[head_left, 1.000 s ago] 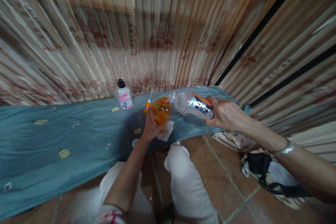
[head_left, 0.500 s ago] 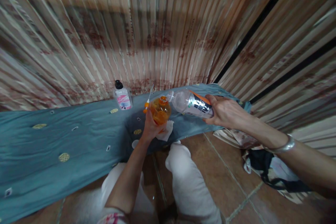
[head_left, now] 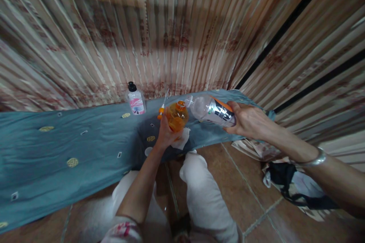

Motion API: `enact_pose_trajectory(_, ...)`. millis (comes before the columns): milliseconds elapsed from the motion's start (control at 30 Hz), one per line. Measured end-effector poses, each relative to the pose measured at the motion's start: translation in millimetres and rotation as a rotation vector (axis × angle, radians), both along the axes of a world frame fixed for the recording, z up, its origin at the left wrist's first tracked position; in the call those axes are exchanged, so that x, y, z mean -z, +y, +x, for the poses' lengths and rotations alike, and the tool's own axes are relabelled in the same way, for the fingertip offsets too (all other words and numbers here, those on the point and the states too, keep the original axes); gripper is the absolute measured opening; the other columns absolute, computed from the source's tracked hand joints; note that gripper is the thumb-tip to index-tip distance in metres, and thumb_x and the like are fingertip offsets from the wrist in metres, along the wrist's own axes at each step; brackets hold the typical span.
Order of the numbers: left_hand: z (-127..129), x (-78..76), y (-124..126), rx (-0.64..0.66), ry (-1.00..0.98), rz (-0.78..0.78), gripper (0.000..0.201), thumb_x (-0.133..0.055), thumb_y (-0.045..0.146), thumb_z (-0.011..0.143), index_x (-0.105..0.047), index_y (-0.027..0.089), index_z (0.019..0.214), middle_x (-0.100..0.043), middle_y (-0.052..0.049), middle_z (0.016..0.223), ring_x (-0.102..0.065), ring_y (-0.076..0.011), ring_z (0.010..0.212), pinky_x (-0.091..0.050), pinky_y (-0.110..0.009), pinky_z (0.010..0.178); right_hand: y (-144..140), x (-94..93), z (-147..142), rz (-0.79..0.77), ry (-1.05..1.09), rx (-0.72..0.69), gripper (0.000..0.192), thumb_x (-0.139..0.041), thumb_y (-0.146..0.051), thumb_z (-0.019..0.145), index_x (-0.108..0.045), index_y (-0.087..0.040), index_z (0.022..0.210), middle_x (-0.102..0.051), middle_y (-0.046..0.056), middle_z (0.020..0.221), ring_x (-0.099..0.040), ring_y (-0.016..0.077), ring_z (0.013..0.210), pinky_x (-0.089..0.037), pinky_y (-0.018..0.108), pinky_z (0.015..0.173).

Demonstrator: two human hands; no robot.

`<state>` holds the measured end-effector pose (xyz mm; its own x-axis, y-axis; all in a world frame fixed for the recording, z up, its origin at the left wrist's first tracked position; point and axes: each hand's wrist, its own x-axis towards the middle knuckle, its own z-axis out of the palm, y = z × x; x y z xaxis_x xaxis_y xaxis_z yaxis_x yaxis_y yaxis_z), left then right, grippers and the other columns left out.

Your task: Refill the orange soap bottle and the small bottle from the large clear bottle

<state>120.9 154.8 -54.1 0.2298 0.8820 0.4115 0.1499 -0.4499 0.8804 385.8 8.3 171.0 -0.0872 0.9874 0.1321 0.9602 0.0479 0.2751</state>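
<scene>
My left hand [head_left: 164, 135] grips a small round orange bottle [head_left: 177, 116] upright over the blue cloth [head_left: 71, 140], its mouth uncapped. My right hand [head_left: 248, 121] holds a large clear plastic bottle [head_left: 212, 110] with a silver and orange label, tipped nearly flat with its neck right at the orange bottle's mouth. A white tissue [head_left: 181, 140] lies on the cloth under the orange bottle. A syringe with an orange end [head_left: 162, 108] sticks up just left of it. A metal bangle sits on my right wrist.
A small clear bottle with a pink label and black cap [head_left: 135, 99] stands by the striped curtain [head_left: 176, 30]. A small white cap [head_left: 148, 151] lies near the cloth's front edge. My white-trousered knees are below, and a dark bag [head_left: 288, 188] lies on the tiled floor at right.
Both bottles have stayed neck to mouth. The clear bottle's neck has come slightly closer to the orange bottle, and the view has shifted a little.
</scene>
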Motion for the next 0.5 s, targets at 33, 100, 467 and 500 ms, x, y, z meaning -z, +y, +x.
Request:
enact_pose_trajectory(33,0.4,0.3,0.2,-0.002,0.002,0.004,0.132,-0.101,0.029,0.064,-0.03,0.022,0.176,-0.052,-0.022,0.172,-0.05,-0.0433,0.164,-0.037,-0.061,0.14,0.0,0.3,0.6,0.006,-0.001,-0.011,0.059,-0.071,-0.047,0.086,-0.064,-0.014,0.134,-0.081,0.012,0.095,-0.075,0.0302,0.081,-0.043,0.033,0.068)
enact_pose_trajectory(100,1.1,0.3,0.3,-0.003,0.013,0.01,0.132,-0.101,0.029,0.065,-0.03,0.022,0.175,-0.053,-0.022,0.17,-0.052,-0.0437,0.163,-0.039,-0.061,0.139,-0.1,0.2,0.6,0.01,-0.007,-0.02,0.058,-0.072,-0.048,0.086,-0.065,-0.015,0.133,-0.082,0.012,0.097,-0.076,0.0302,0.081,-0.043,0.033,0.068)
enact_pose_trajectory(467,1.2,-3.1,-0.5,0.026,0.017,0.011,0.129,-0.097,0.031,0.067,-0.028,0.021,0.176,-0.052,-0.024,0.171,-0.05,-0.044,0.164,-0.037,-0.065,0.139,-0.6,-1.8,2.4,-0.013,-0.016,-0.016,0.054,-0.073,-0.049,0.086,-0.065,-0.016,0.128,-0.082,0.013,0.1,-0.077,0.0318,0.083,-0.045,0.034,0.069)
enact_pose_trajectory(500,1.1,-2.9,-0.3,0.025,0.021,0.017,0.129,-0.097,0.03,0.067,-0.028,0.02,0.176,-0.053,-0.024,0.171,-0.051,-0.0444,0.163,-0.037,-0.065,0.139,-0.6,-1.2,2.9,-0.007,-0.017,-0.017,0.055,-0.072,-0.049,0.086,-0.064,-0.016,0.129,-0.082,0.013,0.1,-0.077,0.0319,0.083,-0.045,0.034,0.069)
